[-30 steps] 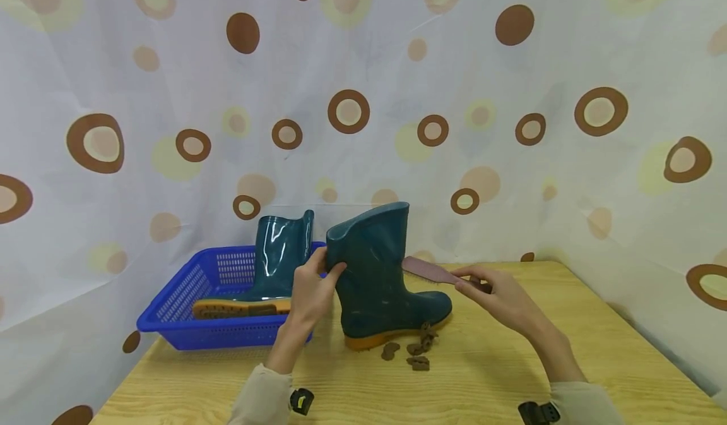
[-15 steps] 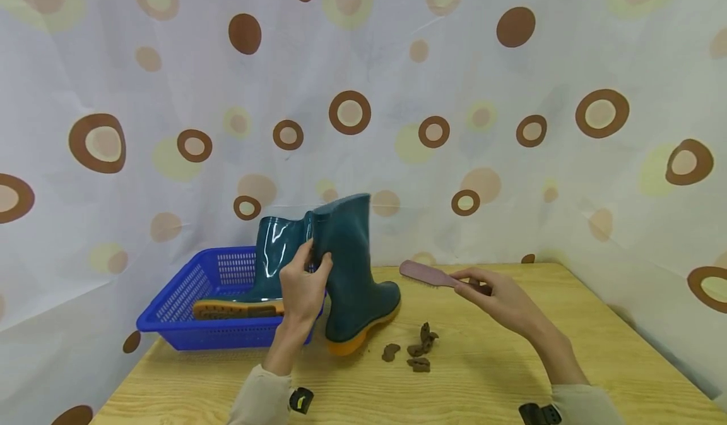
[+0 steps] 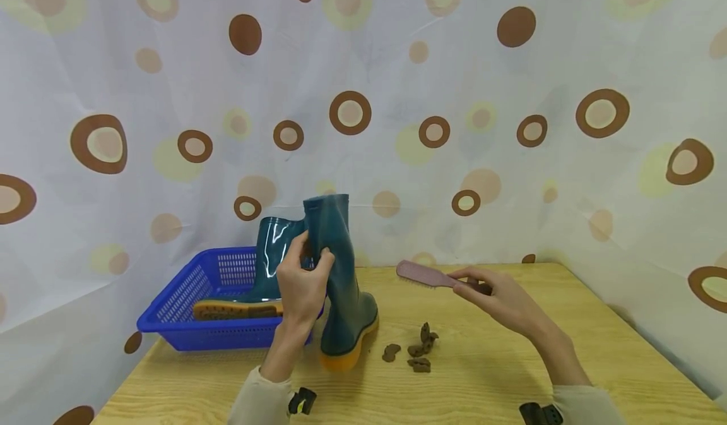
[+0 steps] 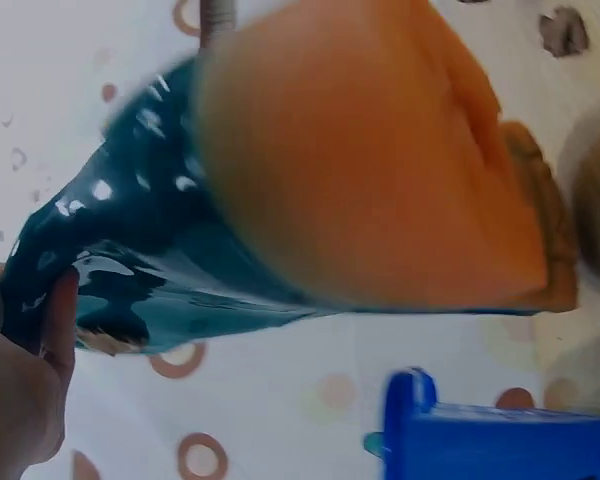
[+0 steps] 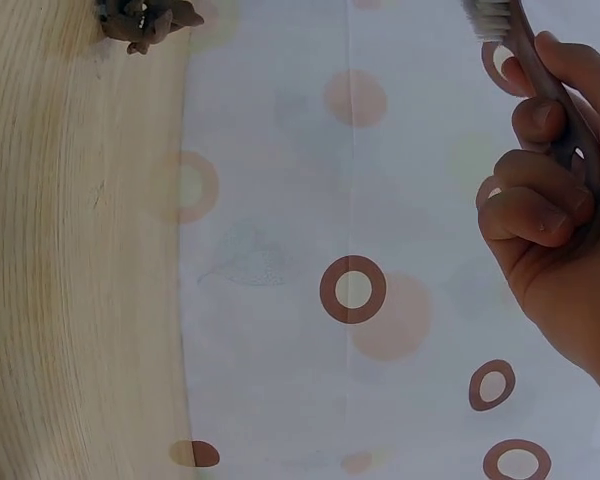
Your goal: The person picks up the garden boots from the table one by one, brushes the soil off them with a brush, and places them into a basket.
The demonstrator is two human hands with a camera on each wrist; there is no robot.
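My left hand point(image 3: 302, 286) grips the shaft of a dark green rubber boot point(image 3: 341, 267) near its top, thumb on the near side. The boot stands almost upright, toe pointing away to the right; I cannot tell whether its heel touches the table. In the left wrist view its orange sole point(image 4: 360, 170) fills the middle, blurred. My right hand point(image 3: 500, 299) holds a mauve brush point(image 3: 423, 275) by the handle, bristles down, apart from the boot. Beneath and between them, several brown lumps point(image 3: 420, 348) lie on the table.
A blue plastic basket point(image 3: 227, 338) stands at the left, close behind my left hand. Inside it is a second green boot point(image 3: 275, 254) with an orange sole. The wooden table point(image 3: 511, 362) reaches back to a dotted curtain point(image 3: 386, 160).
The held boot has moved left, away from the brush and lumps, and its toe has turned away from me. The brush has stayed nearly in place, shifting slightly left.
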